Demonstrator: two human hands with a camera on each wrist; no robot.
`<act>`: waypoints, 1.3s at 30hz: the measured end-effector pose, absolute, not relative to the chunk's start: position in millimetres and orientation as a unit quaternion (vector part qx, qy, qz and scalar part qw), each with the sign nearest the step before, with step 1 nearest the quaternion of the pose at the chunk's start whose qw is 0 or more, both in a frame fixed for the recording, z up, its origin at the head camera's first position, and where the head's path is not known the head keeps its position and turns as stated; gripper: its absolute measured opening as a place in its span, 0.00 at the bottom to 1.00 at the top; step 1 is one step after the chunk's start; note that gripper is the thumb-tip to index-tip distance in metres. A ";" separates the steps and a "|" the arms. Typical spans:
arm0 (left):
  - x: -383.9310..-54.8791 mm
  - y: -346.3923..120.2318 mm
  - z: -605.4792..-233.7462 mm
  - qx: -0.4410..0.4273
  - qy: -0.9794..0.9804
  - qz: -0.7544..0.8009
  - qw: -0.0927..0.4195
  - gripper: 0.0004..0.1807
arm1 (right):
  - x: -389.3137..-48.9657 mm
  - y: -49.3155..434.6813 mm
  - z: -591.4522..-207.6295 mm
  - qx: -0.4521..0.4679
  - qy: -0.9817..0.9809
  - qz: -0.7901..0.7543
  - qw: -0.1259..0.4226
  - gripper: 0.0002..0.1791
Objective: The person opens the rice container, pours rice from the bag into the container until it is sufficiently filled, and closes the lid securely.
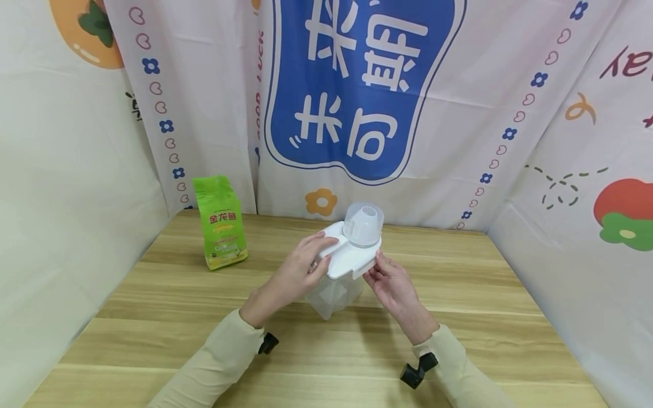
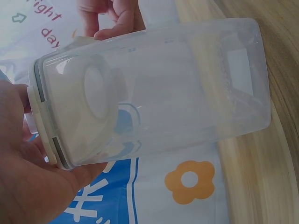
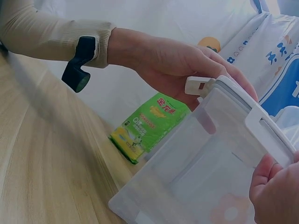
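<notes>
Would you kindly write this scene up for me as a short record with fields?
Container: clear plastic, between the hands
Lid: white, on the container
Cup: clear, atop the lid
Left hand: grips the lid's left side
Right hand: fingers at the lid's right edge
Bag: green, upright, left of the container
Table: wood-grained

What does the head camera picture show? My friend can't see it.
A person's left hand grips the white lid of a clear box while their right hand pinches its clip. A cup tops the lid; a green bag stands to the left on a wooden table.
</notes>
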State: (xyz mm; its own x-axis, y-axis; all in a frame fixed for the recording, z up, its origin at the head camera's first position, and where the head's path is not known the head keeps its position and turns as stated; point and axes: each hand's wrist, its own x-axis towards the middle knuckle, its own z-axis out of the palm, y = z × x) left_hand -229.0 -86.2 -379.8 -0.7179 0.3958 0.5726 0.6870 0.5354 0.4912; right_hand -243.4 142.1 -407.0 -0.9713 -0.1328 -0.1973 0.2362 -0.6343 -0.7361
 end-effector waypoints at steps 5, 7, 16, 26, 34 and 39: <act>-228.6 -86.0 -379.7 -0.316 -0.853 -0.365 0.198 0.19 | -243.8 142.7 -408.0 0.059 0.414 -0.902 0.102 0.09; -228.8 -86.0 -379.9 -0.317 -0.853 -0.365 0.198 0.19 | -244.0 143.3 -408.4 0.061 0.412 -0.903 0.104 0.09; -229.4 -86.5 -381.5 -0.316 -0.854 -0.360 0.202 0.19 | -245.8 143.3 -404.1 0.068 0.404 -0.907 0.100 0.12; -229.6 -85.6 -380.7 -0.319 -0.854 -0.360 0.199 0.19 | -246.4 146.7 -400.1 0.053 0.427 -0.896 0.106 0.15; -229.0 -85.9 -380.6 -0.323 -0.852 -0.362 0.197 0.20 | -244.1 149.8 -397.0 0.040 0.433 -0.894 0.112 0.11; -228.8 -88.2 -379.9 -0.316 -0.857 -0.356 0.198 0.23 | -240.6 153.6 -398.7 0.033 0.452 -0.880 0.141 0.07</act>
State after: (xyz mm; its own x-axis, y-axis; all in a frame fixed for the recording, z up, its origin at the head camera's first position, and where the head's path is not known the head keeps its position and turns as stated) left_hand -228.8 -88.2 -379.9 -0.7216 0.4009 0.5644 0.6829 0.5462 0.4851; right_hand -240.6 153.6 -398.7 -0.9580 -0.2190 -0.1852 0.2781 -0.5520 -0.7861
